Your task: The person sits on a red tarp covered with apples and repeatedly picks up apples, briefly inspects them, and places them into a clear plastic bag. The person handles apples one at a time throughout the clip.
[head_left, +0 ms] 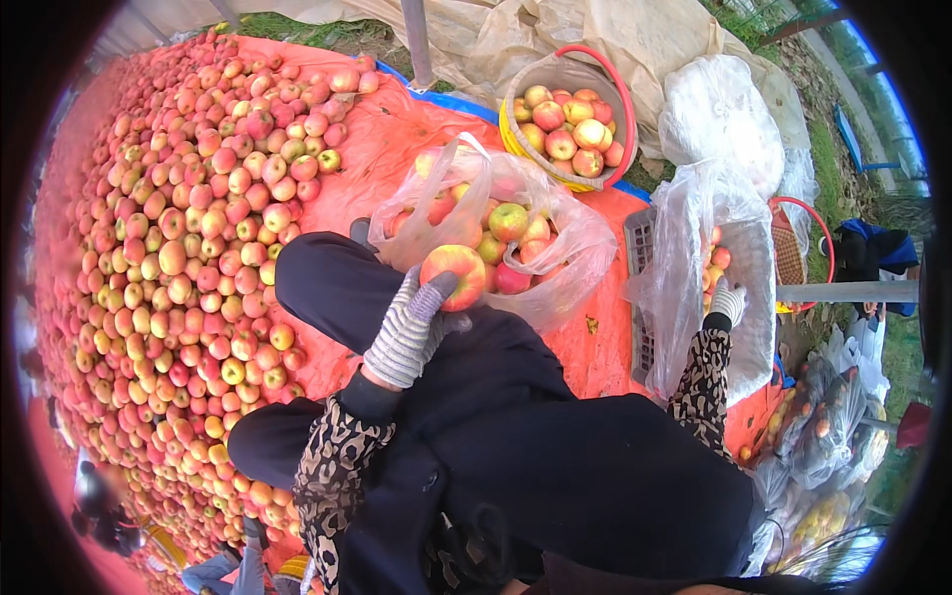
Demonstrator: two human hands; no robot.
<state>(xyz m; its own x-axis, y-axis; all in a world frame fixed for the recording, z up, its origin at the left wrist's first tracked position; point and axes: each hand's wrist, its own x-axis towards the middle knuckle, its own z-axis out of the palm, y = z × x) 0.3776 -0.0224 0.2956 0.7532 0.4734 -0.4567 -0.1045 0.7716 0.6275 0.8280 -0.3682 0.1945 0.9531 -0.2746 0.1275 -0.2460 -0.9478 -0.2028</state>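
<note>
Your dark-trousered legs (595,476) fill the near middle, knees spread, taking up the space between your forearms. Above your knee, your left hand (405,332), in a striped glove, is curled around a red-and-yellow apple (455,278), thumb along its side. The apple sits in front of the near edge of a clear plastic bag (583,263) part-filled with apples; you cannot tell from this angle whether the two touch.

Your right hand (729,302), gloved alike, reaches down inside the near part of a grey crate (642,342), just beside some apples (716,260). Its fingertips are hidden, so whether it grips anything cannot be told. A clear liner (684,223) drapes over the crate's rim, softening that edge. Between bag and crate runs a strip of red sheet (603,347), a narrow channel at your right knee.

To your left, a broad heap of apples (188,258) spreads out, its ragged edge well apart from the bag at the far end but close to your left knee. Beyond the bag, a round basket (513,127) with a red handle, loaded with apples, straddles the sheet's blue border (456,103). A grey post (416,45) stands farther left, beside tan sheeting (635,35).
</note>
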